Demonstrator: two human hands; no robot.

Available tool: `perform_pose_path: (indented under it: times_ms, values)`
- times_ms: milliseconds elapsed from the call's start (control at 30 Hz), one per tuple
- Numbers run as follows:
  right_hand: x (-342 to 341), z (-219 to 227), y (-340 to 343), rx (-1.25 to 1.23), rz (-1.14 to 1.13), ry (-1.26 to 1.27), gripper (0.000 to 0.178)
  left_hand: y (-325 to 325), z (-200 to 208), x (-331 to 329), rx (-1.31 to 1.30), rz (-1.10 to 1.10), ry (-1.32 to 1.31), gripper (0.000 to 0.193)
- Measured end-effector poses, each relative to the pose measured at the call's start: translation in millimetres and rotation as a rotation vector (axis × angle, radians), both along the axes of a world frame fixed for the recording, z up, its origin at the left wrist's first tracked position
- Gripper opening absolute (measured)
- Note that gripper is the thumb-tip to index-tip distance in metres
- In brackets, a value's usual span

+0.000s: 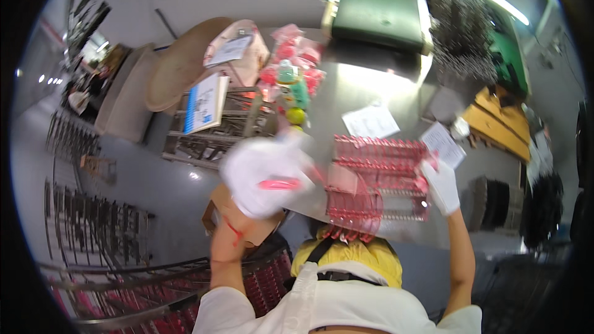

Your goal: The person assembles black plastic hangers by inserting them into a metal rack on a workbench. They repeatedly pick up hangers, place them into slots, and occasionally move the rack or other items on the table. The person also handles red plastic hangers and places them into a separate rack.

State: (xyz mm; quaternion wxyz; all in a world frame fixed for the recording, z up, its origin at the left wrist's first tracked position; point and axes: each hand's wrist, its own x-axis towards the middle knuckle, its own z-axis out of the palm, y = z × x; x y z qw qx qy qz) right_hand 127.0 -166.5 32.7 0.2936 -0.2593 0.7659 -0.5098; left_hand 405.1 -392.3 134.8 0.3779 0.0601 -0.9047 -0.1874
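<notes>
My left hand (263,176), in a white glove, is raised left of the worktable's near edge and smeared by motion. A narrow pink piece (278,184) shows across its glove; whether the fingers hold it I cannot tell. A red string hangs at that wrist. My right hand (440,187), also gloved in white, grips the right end of a pink-red rack (380,188) with rows of small rods, its fingers bent over the edge. On the rack's left part lies a pale pink block (342,179). The rack lies on the metal worktable (346,96) in front of me.
Paper sheets (371,122) lie behind the rack. A green conveyor (377,9) stands at the far end. Left are bottles (292,89), pink bags (291,49) and a metal frame (204,142) bearing a booklet. A cardboard box (250,219) sits below my left hand; yellow trays (498,120) stand right.
</notes>
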Motion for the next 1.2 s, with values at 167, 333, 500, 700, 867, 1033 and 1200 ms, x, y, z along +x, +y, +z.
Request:
perform_pose_path:
  times_ms: [167, 333, 500, 700, 867, 1033, 1200]
  values:
    - [1.7, -35.1, 31.0, -0.092, -0.094, -0.224, 0.032, -255.3, 42.2, 90.4, -0.271, 1.127, 0.397, 0.053]
    - [10.3, -33.7, 44.2, 0.000, -0.294, -0.292, 0.033, -306.7, -20.4, 83.4, -0.226, 1.273, 0.120, 0.064]
    - [24.1, -101.0, 54.3, 0.235, -0.049, -0.105, 0.039, -92.9, -72.6, -48.1, 0.298, 0.545, 0.229, 0.044]
    - [58.0, -117.2, 24.8, 0.648, 0.266, 0.303, 0.045, 26.5, -134.1, -83.1, 0.249, 0.215, -0.049, 0.042]
    - [70.0, -116.8, 13.0, 0.635, 0.229, 0.431, 0.043, 57.9, -182.7, -62.6, 0.493, 0.155, -0.145, 0.035]
    - [65.4, -119.1, 4.7, 0.641, 0.284, 0.532, 0.039, 76.2, -204.3, -42.7, 0.485, 0.003, -0.179, 0.032]
    - [74.1, -140.2, 1.4, 0.656, 0.251, 0.535, 0.038, 83.5, -213.3, -44.2, 0.459, -0.108, -0.237, 0.035]
